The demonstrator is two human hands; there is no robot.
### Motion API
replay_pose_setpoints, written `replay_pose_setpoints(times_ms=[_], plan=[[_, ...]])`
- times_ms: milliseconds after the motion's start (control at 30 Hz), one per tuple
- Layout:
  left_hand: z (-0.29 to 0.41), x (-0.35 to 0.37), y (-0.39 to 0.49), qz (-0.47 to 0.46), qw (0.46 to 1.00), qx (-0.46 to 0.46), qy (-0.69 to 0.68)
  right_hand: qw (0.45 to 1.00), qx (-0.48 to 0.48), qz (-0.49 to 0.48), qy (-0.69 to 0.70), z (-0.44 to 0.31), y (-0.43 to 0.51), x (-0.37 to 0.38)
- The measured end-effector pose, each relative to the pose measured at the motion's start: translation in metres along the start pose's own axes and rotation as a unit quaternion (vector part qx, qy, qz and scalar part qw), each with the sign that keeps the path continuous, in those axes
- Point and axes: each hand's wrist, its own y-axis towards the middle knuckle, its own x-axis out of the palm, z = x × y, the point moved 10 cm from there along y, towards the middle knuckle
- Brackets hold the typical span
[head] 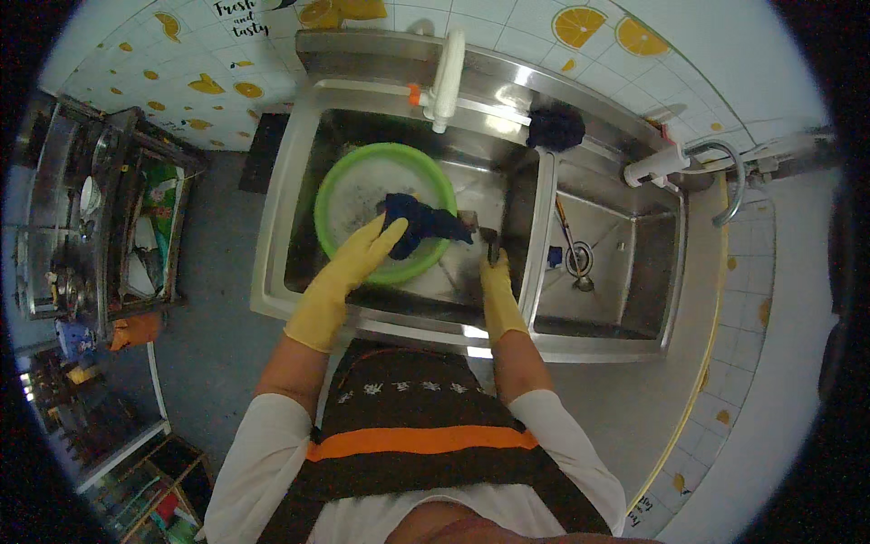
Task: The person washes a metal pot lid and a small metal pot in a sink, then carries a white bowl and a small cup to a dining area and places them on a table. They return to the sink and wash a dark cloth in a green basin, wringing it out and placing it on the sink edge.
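Note:
My left hand [370,255], in a yellow rubber glove, grips a dark blue cloth [411,228] over a green basin [326,234]. The basin stands in the large left bowl of a stainless steel sink [493,187] and holds cloudy, sudsy water. One end of the cloth reaches past the basin's right rim. To the right of the basin, my right hand [497,275], gloved in yellow too, holds a small dark object [489,241] whose kind I cannot tell.
A white faucet [448,81] juts over the left bowl. Beside it, a dark cloth [556,129] lies on the back ledge. The right bowl holds a long-handled utensil [565,224] and a small blue piece [555,256] near the drain. A metal rack [112,211] stands at the left.

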Motion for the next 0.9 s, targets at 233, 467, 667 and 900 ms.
replay_pose_setpoints(times_ms=[233,467,667,900], plan=[[-0.023,-0.053,-0.004,0.086,0.988,-0.062,-0.115,0.894,-0.440,-0.025,-0.080,-0.213,-0.097,-0.036],[-0.199,-0.095,0.052,0.141,0.936,-0.207,0.248,0.801,-0.383,-0.177,-0.424,-0.240,-0.101,0.112],[-0.279,-0.066,0.066,0.097,0.903,-0.327,0.262,0.825,-0.254,-0.380,-0.333,-0.207,-0.080,0.216],[-0.282,-0.069,0.057,0.272,0.854,-0.303,-0.324,0.899,-0.304,-0.312,-0.043,-0.288,-0.102,0.125]])
